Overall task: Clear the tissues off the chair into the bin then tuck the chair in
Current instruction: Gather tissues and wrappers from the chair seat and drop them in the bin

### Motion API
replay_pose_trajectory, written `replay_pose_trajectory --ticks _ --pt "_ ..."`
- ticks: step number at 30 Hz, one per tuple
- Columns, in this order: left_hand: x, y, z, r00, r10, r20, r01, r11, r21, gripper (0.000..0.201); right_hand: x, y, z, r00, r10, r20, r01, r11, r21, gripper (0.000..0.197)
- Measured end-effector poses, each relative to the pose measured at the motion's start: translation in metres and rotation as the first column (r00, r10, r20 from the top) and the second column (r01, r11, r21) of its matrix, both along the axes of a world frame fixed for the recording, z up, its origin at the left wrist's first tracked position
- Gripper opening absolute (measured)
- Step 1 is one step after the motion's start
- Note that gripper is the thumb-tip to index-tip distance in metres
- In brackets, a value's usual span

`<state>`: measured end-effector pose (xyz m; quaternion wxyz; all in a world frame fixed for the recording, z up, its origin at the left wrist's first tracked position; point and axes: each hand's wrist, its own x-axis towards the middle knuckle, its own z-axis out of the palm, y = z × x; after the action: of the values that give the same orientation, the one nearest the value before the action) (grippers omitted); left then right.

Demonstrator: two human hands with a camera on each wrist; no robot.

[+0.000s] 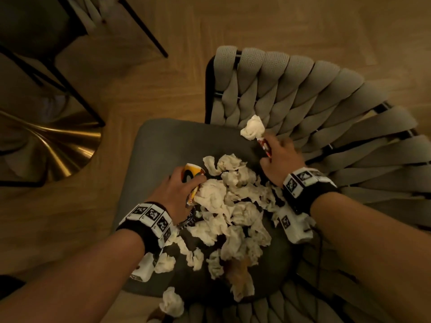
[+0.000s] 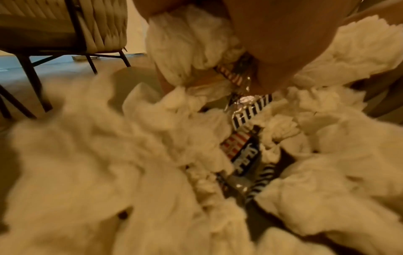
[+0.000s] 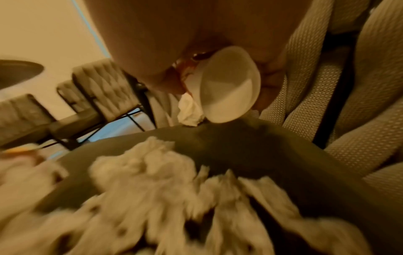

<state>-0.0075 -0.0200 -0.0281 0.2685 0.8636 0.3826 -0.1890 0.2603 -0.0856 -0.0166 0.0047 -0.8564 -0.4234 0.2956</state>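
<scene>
Head view: tissues [image 1: 229, 213] heaped mid-seat on the chair [image 1: 163, 145], between both hands.
Left hand [image 1: 179, 194]: grips cup [image 1: 192, 174] and tissue.
Right hand [image 1: 281, 159]: clutches wrapper [image 1: 264, 146] near the backrest.

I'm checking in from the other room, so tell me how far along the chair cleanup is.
Early. Nothing looks binned: most of the crumpled tissues lie on the chair seat, one at its front edge. In hand: the left hand grips a tissue wad with a yellow cup; the right hand holds a small cup beside a stray tissue. No bin is visible. Left: binning everything, then tucking the chair in.
</scene>
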Motion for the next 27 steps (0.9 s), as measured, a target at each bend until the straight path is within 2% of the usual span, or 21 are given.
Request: replay_pose_trajectory --ticks 3,6,8,11,14,16,19,21,23,27 --pt "-0.006 -0.012 0.022 0.999 0.04 0.018 -0.04 0.999 -0.008 0.078 -0.028 -0.03 0.019 0.989 0.136 -0.065 -0.138 0.99 -0.018 0.067" --pt "-0.02 -0.027 0.033 0.999 0.025 0.03 -0.024 0.999 -0.034 0.078 -0.052 -0.04 0.007 0.94 0.341 -0.006 -0.341 0.937 -0.074 0.069" --pt "-0.031 -0.036 0.034 1.0 -0.008 0.013 0.008 0.999 -0.033 0.077 -0.059 -0.034 -0.009 0.91 0.414 -0.023 -0.413 0.9 -0.139 0.083" --pt "-0.046 -0.042 0.029 0.999 -0.039 0.023 0.039 0.999 -0.002 0.071 -0.064 -0.025 -0.032 0.853 0.515 -0.078 -0.519 0.827 -0.215 0.114" --pt "-0.058 -0.044 0.023 1.0 -0.022 -0.004 0.022 1.0 0.003 0.068 -0.067 -0.021 -0.044 0.839 0.539 -0.078 -0.537 0.795 -0.282 0.124" --pt "-0.063 -0.047 0.02 0.999 -0.017 -0.029 0.017 1.0 -0.001 0.069 -0.07 -0.016 -0.044 0.849 0.518 -0.106 -0.521 0.784 -0.337 0.119" --pt "-0.064 -0.049 0.018 0.999 -0.011 -0.048 0.01 1.0 -0.013 0.07 -0.076 -0.014 -0.041 0.85 0.507 -0.143 -0.522 0.773 -0.361 0.099" --pt "-0.062 -0.05 0.018 0.999 -0.001 -0.049 0.0 1.0 -0.016 0.072 -0.074 -0.019 -0.039 0.865 0.477 -0.152 -0.501 0.808 -0.311 0.087" --pt "-0.06 -0.05 0.019 0.999 0.008 -0.035 -0.009 1.0 -0.019 0.073 -0.064 -0.025 -0.035 0.891 0.423 -0.163 -0.453 0.853 -0.258 0.083" --pt "-0.059 -0.05 0.022 0.998 0.042 -0.036 -0.043 0.998 -0.037 0.075 -0.039 -0.034 -0.009 0.951 0.26 -0.169 -0.273 0.96 -0.058 0.068"
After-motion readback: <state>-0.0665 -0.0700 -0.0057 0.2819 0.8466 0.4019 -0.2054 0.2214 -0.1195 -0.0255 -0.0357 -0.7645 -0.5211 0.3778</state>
